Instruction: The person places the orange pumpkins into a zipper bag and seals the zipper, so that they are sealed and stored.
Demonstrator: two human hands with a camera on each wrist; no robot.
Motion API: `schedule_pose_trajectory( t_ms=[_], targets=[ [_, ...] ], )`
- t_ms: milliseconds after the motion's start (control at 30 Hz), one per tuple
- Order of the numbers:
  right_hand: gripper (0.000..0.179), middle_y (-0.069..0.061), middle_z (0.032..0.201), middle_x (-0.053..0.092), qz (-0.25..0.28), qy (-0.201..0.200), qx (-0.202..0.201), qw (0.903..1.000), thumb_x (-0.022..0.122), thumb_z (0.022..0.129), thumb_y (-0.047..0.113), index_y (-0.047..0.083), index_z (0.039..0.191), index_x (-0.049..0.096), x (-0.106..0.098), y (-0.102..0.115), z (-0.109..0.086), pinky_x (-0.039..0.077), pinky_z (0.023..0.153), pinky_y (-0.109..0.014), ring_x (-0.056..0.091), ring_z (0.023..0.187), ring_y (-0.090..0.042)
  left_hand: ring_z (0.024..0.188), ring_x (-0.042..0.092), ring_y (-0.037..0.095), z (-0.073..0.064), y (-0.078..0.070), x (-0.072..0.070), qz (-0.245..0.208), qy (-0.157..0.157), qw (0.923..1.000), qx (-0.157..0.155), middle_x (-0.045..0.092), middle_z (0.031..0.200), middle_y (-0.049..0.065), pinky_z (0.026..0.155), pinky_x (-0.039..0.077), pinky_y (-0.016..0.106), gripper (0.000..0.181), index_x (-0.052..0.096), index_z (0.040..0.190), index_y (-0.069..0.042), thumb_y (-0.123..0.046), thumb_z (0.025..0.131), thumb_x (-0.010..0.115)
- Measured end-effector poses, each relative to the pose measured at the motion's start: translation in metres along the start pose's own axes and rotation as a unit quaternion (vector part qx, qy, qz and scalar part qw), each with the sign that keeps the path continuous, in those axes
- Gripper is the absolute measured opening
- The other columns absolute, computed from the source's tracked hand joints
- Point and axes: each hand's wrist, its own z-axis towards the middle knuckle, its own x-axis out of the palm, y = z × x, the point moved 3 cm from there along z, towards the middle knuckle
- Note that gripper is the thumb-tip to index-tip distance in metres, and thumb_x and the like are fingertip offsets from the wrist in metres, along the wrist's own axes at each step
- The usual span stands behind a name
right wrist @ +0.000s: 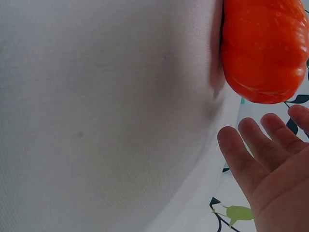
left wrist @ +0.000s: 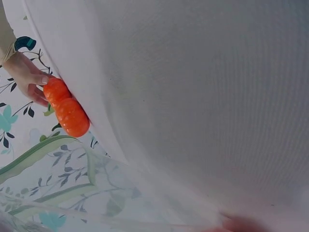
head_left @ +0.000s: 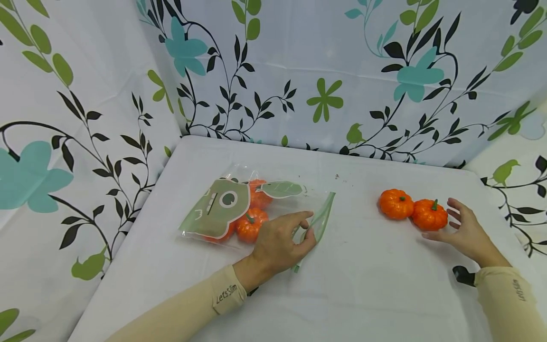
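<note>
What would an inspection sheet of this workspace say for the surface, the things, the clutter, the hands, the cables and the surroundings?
Surface: white table, a few small dark marks
Things: clear bag with orange pumpkins inside; two more pumpkins outside, side by side
Clutter: nothing seen
Left hand: holds the bag at its green-edged mouth
Right hand: fingers spread beside one pumpkin, not gripping it
Cables: nothing seen
Surroundings: printed fabric with leaves and flowers

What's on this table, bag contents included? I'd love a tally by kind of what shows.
Loose orange mini pumpkins: 2
Orange mini pumpkins showing inside the bag: 3
Clear bag with green cartoon print: 1
Total: 6 visible; the print could hide more pumpkins.
</note>
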Motion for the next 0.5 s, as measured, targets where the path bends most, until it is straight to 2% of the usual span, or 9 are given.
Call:
schedule_pose_trajectory(
  t_ms=[233, 500],
  targets=[
    [0.122, -0.036, 0.16, 0.003, -0.005, 0.005, -0.003, 1.0, 0.08, 0.084, 0.044, -0.003, 0.158, -0.005, 0.0044, 0.0, 0.005, 0.029, 0.097, -0.077, 0.019, 0.136, -0.065, 0.079, 0.072, 0.014, 0.0002, -0.001, -0.0004, 0.001, 0.003, 1.0, 0.003, 0.076, 0.096, 0.003, 0.061, 0.052, 0.017, 0.016, 0.072, 0.096, -0.006, -0.014, 0.084, 0.065],
    [0.122, -0.038, 0.159, 0.007, -0.012, -0.006, 0.014, 0.9998, 0.077, 0.083, 0.053, -0.004, 0.159, 0.0, 0.0081, -0.001, 0.0072, 0.029, 0.098, -0.077, 0.023, 0.134, -0.064, 0.081, 0.073, 0.014, -0.0011, -0.0015, -0.0006, 0.002, 0.002, 1.0, 0.003, 0.076, 0.1, 0.005, 0.062, 0.052, 0.017, 0.011, 0.07, 0.091, -0.008, -0.014, 0.084, 0.065]
  ],
)
